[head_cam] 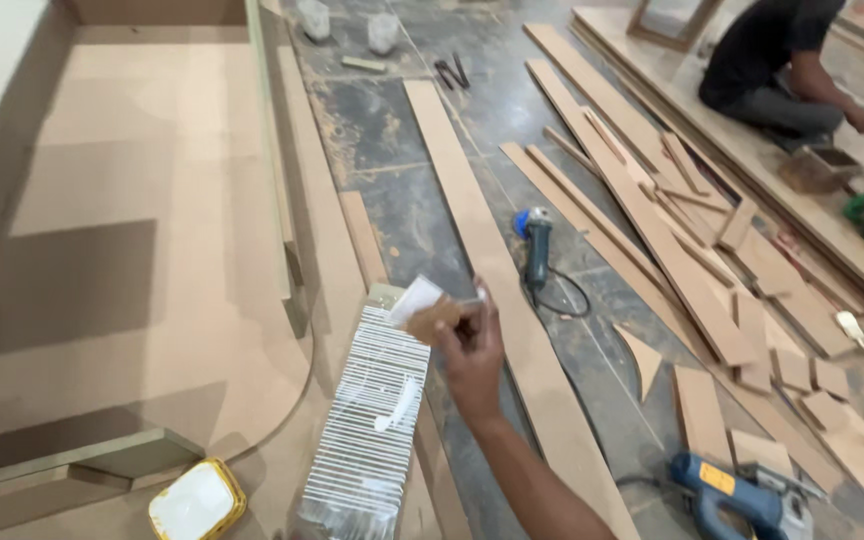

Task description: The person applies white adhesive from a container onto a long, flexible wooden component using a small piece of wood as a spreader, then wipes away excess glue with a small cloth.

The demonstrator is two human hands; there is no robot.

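My right hand (pixel 474 352) reaches in from the bottom and pinches a small brown scrap of board (pixel 430 312) smeared with white glue. It hovers at the upper end of a narrow slotted strip (pixel 372 420), whose cross-cut grooves are streaked with white glue and carry a thicker blob near the middle. An open yellow-rimmed tin of white glue (pixel 197 500) stands on the board at the lower left of the strip. My left hand is out of view.
A large curved-edge board (pixel 152 250) fills the left. A long plank (pixel 492 270) lies right of the strip, with an angle grinder (pixel 537 245) and blue jigsaw (pixel 742 495) on the floor. Wood offcuts (pixel 752 330) are scattered right. Another person (pixel 772 60) sits at the top right.
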